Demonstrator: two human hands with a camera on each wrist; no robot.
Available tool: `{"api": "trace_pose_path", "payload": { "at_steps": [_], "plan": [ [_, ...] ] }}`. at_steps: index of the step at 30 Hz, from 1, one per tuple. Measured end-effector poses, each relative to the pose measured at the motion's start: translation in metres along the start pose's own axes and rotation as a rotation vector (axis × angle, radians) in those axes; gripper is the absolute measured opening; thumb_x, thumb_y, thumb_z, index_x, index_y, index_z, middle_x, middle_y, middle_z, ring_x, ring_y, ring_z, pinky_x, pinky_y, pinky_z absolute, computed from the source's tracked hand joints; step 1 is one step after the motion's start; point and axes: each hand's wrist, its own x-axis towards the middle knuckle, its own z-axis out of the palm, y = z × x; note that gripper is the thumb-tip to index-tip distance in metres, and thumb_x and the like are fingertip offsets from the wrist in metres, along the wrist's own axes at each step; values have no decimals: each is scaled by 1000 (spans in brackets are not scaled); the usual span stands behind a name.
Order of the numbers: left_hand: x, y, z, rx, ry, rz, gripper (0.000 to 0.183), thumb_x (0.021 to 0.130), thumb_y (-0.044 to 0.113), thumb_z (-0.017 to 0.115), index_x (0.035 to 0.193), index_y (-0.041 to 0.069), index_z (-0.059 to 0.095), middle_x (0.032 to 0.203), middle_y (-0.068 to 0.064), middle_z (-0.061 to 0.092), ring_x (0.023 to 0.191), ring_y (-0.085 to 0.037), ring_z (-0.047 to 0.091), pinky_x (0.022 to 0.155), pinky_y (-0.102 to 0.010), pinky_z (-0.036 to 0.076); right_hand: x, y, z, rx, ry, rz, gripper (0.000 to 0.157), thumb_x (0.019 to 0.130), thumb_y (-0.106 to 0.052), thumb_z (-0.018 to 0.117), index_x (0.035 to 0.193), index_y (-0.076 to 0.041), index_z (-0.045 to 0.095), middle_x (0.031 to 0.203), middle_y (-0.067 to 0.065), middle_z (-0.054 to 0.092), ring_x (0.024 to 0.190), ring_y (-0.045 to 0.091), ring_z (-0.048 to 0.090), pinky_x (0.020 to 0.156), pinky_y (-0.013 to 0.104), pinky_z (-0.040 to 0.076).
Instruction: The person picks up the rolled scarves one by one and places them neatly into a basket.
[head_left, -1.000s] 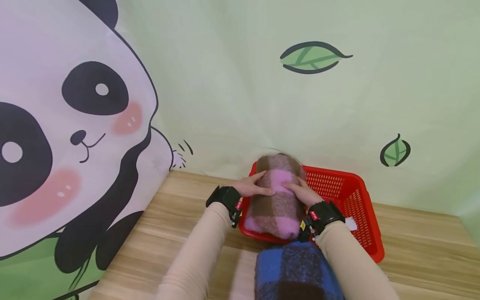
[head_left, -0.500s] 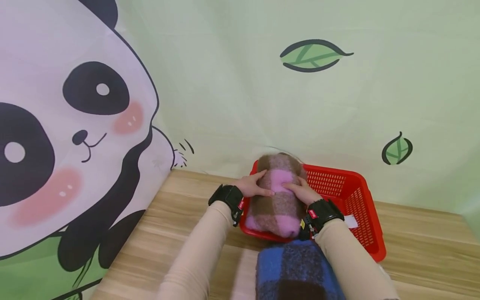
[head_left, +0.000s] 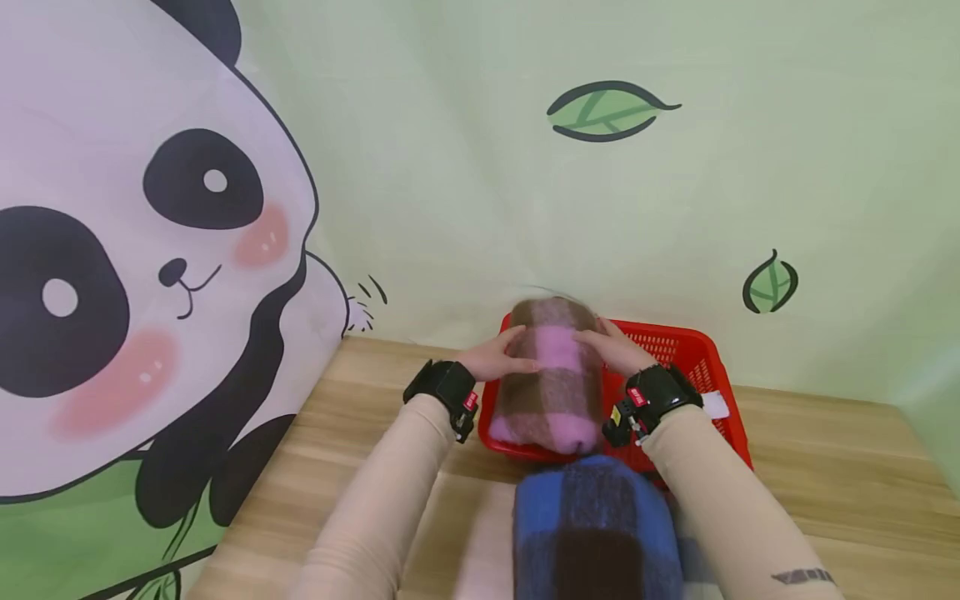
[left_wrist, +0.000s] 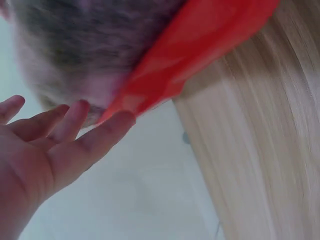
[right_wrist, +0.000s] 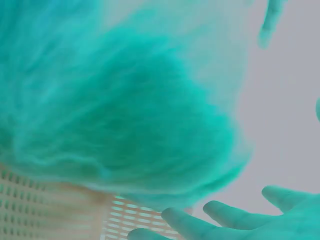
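Observation:
A rolled, fuzzy cloth in pink and brown checks (head_left: 558, 396) lies lengthwise in the left part of a red perforated plastic basket (head_left: 663, 335). My left hand (head_left: 495, 357) is at the cloth's left side with fingers spread. In the left wrist view its fairly straight fingers (left_wrist: 95, 140) are close to the cloth and basket rim; contact is unclear. At the cloth's right side is my right hand (head_left: 621, 348), above the basket's inside. The teal-tinted right wrist view shows its extended fingers (right_wrist: 240, 217) apart from the cloth. Part of the basket is hidden by my right wrist.
A second fuzzy cloth, in blue and dark checks (head_left: 600, 525), lies in front of the basket on the wooden table (head_left: 367, 392). A white tag (head_left: 716, 406) is at the basket's right side. Behind stands a green backdrop (head_left: 450, 167) with a panda print.
My fingers have loosened from the pink and brown cloth, the right hand shifting off to the right. The cloth stays in the basket. The head view has shifted slightly.

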Motion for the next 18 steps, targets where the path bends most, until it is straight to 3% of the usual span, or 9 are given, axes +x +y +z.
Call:
{"api": "trace_pose_path", "payload": {
  "at_steps": [5, 13, 18],
  "plan": [
    [-15, 7, -1, -12, -29, 14, 77, 91, 29, 57, 148, 7, 10, 151, -15, 18, 137, -27, 19, 106, -39, 29, -25, -19, -8, 22, 22, 115, 83, 93, -44, 45, 148, -16, -11, 153, 18, -2, 133, 48, 11, 94, 71, 22],
    [-39, 15, 1, -122, -16, 2, 73, 91, 32, 57, 149, 15, 15, 151, -14, 19, 138, -28, 16, 106, -46, 27, -66, -25, -17, 126, -13, 73, 82, 94, -37, 49, 149, -19, -9, 153, 14, -5, 133, 47, 9, 100, 65, 18],
    [-61, 21, 18, -186, 30, 76, 70, 91, 31, 59, 147, 13, 21, 149, -13, 24, 136, -29, 22, 105, -48, 28, -94, -14, -16, 228, -53, 16, 76, 96, -32, 46, 149, -20, -8, 153, 14, -6, 134, 46, 4, 100, 68, 13]
  ]
}}
